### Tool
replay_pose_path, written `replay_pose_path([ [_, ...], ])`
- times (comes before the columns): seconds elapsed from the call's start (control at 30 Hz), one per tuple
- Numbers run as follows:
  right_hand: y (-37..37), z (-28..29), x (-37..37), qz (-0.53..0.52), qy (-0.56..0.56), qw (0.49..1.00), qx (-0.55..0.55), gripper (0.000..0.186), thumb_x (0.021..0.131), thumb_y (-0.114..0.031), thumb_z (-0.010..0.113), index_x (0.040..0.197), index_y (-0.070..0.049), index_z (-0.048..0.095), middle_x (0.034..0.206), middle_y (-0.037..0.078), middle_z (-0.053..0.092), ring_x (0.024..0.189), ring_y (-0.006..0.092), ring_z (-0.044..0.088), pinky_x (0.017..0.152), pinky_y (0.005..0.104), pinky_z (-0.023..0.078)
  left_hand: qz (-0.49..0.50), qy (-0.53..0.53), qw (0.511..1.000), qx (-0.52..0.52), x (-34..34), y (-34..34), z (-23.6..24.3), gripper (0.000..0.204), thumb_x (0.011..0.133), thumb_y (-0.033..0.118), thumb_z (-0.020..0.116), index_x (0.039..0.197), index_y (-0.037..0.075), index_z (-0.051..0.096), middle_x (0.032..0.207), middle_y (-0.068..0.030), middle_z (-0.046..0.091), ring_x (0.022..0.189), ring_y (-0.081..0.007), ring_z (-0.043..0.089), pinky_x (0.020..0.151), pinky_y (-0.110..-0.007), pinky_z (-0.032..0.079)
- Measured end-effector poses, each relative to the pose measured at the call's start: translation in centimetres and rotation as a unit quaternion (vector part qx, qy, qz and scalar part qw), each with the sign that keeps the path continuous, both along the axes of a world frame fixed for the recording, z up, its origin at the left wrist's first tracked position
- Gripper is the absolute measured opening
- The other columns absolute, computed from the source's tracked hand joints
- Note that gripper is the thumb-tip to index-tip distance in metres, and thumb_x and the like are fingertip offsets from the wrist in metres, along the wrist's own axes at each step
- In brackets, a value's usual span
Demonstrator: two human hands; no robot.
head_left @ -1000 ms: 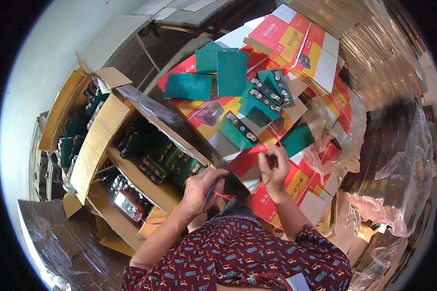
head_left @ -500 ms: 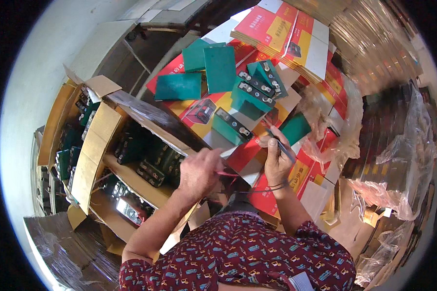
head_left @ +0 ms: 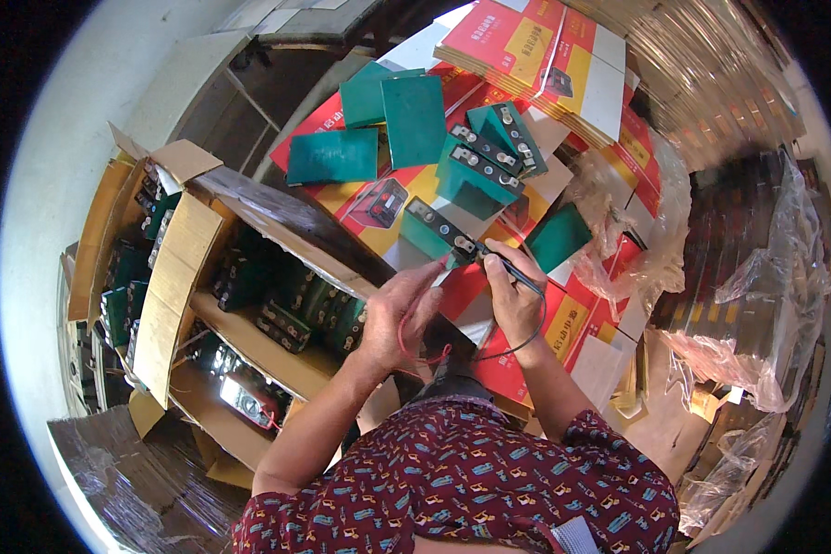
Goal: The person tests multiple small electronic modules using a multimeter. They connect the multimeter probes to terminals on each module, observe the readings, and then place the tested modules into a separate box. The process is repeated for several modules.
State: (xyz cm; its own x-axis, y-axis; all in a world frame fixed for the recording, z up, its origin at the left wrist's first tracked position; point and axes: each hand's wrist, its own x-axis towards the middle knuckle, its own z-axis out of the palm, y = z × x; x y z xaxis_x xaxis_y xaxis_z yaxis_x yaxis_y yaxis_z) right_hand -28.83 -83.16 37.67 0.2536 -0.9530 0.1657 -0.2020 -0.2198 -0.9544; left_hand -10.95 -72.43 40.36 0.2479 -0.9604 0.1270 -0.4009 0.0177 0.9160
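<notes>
My left hand [head_left: 399,314] is closed on a red test probe [head_left: 450,262], whose red wire loops past the wrist. A black test probe [head_left: 500,259] is in my right hand [head_left: 515,300], its black cable hanging down. Both tips are at the near end of a green battery cell [head_left: 422,236] with a black top and metal terminals; whether they touch it, I cannot tell. Just beyond it, several upright cells [head_left: 483,175] stand close together. Flat green cells [head_left: 415,123] lie farther left, and another green cell [head_left: 560,236] lies beyond my right hand.
Red and yellow printed cartons [head_left: 535,55] are stacked at the back and form the work surface. Open cardboard boxes [head_left: 186,277] with several cells stand at left. A pale handheld device [head_left: 246,399] with a red wire sits among them. Crumpled clear plastic [head_left: 665,240] lies right.
My left hand has moved slightly right and forward, bringing the red probe to the cell. The black probe in my right hand has moved left onto the cell's near end.
</notes>
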Motion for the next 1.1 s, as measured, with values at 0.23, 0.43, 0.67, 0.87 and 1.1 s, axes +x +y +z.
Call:
replay_pose_path([
  [0.23, -0.3, 0.1, 0.2, 0.005, 0.007, 1.000, -0.009, 0.024, 0.100, -0.009, 0.069, 0.118, 0.005, 0.073, 0.103, 0.013, 0.077, 0.088, 0.0143, 0.071, 0.079, 0.0294, 0.058, -0.021, -0.039, 0.999, -0.025, -0.7, -1.2, -2.7, 0.042, 0.101, 0.012, 0.068, 0.141, 0.001, 0.062, 0.122, -0.0205, 0.070, 0.108, -0.0339, 0.070, 0.094, -0.040, 0.056],
  [0.43, -0.4, 0.1, 0.3, 0.007, 0.015, 1.000, -0.010, 0.024, 0.098, -0.010, 0.070, 0.117, 0.005, 0.073, 0.103, 0.014, 0.077, 0.089, 0.0172, 0.073, 0.080, 0.0312, 0.058, -0.009, -0.053, 0.998, -0.044, -0.7, -1.1, -2.6, 0.041, 0.100, 0.007, 0.067, 0.140, 0.000, 0.063, 0.121, -0.0215, 0.070, 0.108, -0.0346, 0.070, 0.094, -0.041, 0.056],
  [0.67, -0.4, -0.4, 0.1, 0.010, 0.035, 0.999, -0.028, 0.021, 0.095, -0.009, 0.070, 0.111, 0.004, 0.073, 0.097, 0.016, 0.077, 0.085, 0.0227, 0.074, 0.077, 0.0332, 0.058, 0.037, -0.073, 0.995, -0.060, 0.0, -1.0, -2.1, 0.037, 0.098, 0.005, 0.067, 0.135, -0.001, 0.064, 0.117, -0.0221, 0.070, 0.106, -0.0357, 0.070, 0.092, -0.041, 0.056],
  [0.87, -0.4, -0.2, 0.3, 0.011, 0.036, 0.999, -0.028, 0.018, 0.094, -0.008, 0.070, 0.108, 0.003, 0.074, 0.096, 0.017, 0.077, 0.085, 0.0233, 0.075, 0.077, 0.0341, 0.058, 0.041, -0.069, 0.995, -0.055, 0.0, -1.1, -1.7, 0.038, 0.098, 0.004, 0.066, 0.136, -0.001, 0.064, 0.117, -0.0226, 0.070, 0.106, -0.0365, 0.070, 0.093, -0.042, 0.056],
  [1.1, -0.3, 0.4, 0.5, 0.025, 0.055, 0.996, -0.071, 0.017, 0.094, -0.006, 0.069, 0.108, 0.004, 0.074, 0.095, 0.018, 0.077, 0.085, 0.0257, 0.075, 0.077, 0.0343, 0.058, 0.063, -0.089, 0.991, -0.075, 0.3, -1.3, -2.3, 0.040, 0.100, 0.005, 0.064, 0.139, -0.001, 0.061, 0.124, -0.0243, 0.068, 0.112, -0.0383, 0.069, 0.098, -0.044, 0.054],
])
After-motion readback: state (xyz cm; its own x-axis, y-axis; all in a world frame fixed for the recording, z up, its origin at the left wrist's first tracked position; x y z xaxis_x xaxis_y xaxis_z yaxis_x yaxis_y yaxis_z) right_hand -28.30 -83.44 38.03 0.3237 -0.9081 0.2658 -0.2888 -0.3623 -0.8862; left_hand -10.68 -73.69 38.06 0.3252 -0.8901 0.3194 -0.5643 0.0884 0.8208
